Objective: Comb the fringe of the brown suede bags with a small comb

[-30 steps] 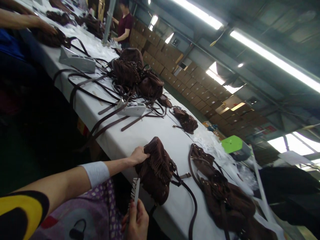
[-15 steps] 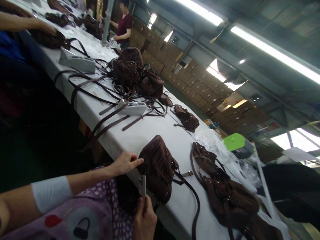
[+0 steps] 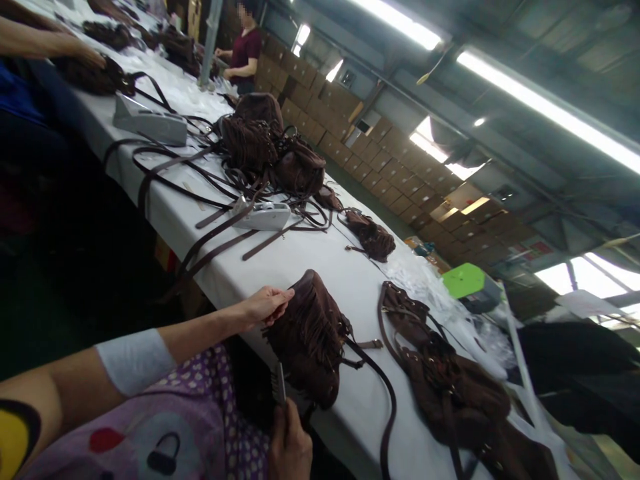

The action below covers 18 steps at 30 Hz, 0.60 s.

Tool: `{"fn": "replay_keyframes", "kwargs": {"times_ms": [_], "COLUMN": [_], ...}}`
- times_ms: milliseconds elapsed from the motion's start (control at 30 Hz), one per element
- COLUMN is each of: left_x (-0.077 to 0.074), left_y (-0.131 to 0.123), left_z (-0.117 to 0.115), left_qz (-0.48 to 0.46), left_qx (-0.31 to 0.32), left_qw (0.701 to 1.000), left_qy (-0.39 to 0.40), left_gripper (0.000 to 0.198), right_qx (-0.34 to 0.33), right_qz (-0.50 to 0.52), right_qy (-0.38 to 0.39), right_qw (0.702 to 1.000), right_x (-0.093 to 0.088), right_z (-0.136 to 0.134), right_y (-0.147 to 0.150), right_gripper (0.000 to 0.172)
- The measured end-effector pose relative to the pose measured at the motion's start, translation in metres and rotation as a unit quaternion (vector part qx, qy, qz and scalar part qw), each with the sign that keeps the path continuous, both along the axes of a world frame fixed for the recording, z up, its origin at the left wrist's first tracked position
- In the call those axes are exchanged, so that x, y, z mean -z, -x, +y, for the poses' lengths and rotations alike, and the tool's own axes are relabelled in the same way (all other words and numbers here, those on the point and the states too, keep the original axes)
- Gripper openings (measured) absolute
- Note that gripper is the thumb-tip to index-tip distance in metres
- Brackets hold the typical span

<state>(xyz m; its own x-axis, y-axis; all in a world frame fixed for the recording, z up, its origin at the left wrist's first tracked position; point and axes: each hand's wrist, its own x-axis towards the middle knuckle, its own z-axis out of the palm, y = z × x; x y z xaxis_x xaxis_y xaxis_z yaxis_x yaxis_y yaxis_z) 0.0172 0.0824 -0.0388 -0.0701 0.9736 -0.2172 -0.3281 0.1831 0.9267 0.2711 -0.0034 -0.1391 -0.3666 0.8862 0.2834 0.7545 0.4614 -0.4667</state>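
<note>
L hand is up a bit vs 0.5s ago, pinched together at brown bag, prob steadying it; can't tell if fringe is caught. R hand grips comb low so its top stays free. Bag's by table edge, long axis roughly along it, strap curving off right.

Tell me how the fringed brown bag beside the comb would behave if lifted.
The fringed brown bag will probably flop, as its body has a slack, uneven outline. Its fringe hangs in loose strands, so it would likely swing. The strap trails along the white table and may drag behind.
</note>
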Motion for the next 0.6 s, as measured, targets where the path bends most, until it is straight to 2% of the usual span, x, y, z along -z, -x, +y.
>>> {"fn": "replay_keyframes", "kwargs": {"times_ms": [100, 267, 333, 400, 433, 467, 500, 567, 600], "left_x": [0.009, 0.023, 0.023, 0.022, 0.021, 0.021, 0.02, 0.018, 0.016], "left_y": [0.003, 0.006, 0.007, 0.003, -0.002, -0.007, -0.014, -0.028, -0.034], "left_z": [0.0, -0.006, -0.014, -0.027, -0.035, -0.045, -0.054, -0.072, -0.079], "left_qz": [0.021, 0.018, 0.032, 0.069, 0.085, 0.088, 0.071, -0.009, -0.044], "left_qx": [-0.008, 0.0, -0.058, -0.143, -0.163, -0.154, -0.112, 0.034, 0.101], "left_qw": [1.0, 0.999, 0.997, 0.986, 0.981, 0.982, 0.988, 0.997, 0.992], "left_qy": [-0.015, -0.033, -0.031, -0.046, -0.06, -0.072, -0.078, -0.067, -0.055], "left_gripper": [0.045, 0.044, 0.044, 0.044, 0.044, 0.045, 0.048, 0.056, 0.06], "right_qx": [-0.016, 0.103, 0.131, 0.144, 0.138, 0.122, 0.098, 0.043, 0.015], "right_qz": [0.07, 0.173, 0.231, 0.29, 0.32, 0.348, 0.374, 0.403, 0.404], "right_qy": [-0.022, -0.121, -0.079, 0.025, 0.084, 0.135, 0.178, 0.241, 0.262], "right_qw": [0.997, 0.972, 0.961, 0.946, 0.934, 0.92, 0.905, 0.882, 0.876], "right_x": [-0.005, -0.037, -0.053, -0.066, -0.071, -0.076, -0.08, -0.085, -0.087], "right_z": [-0.007, -0.007, -0.002, 0.002, 0.004, 0.005, 0.006, 0.006, 0.006], "right_y": [0.0, 0.012, 0.016, 0.022, 0.025, 0.029, 0.033, 0.044, 0.05], "right_gripper": [0.041, 0.032, 0.035, 0.037, 0.038, 0.039, 0.039, 0.039, 0.038]}}
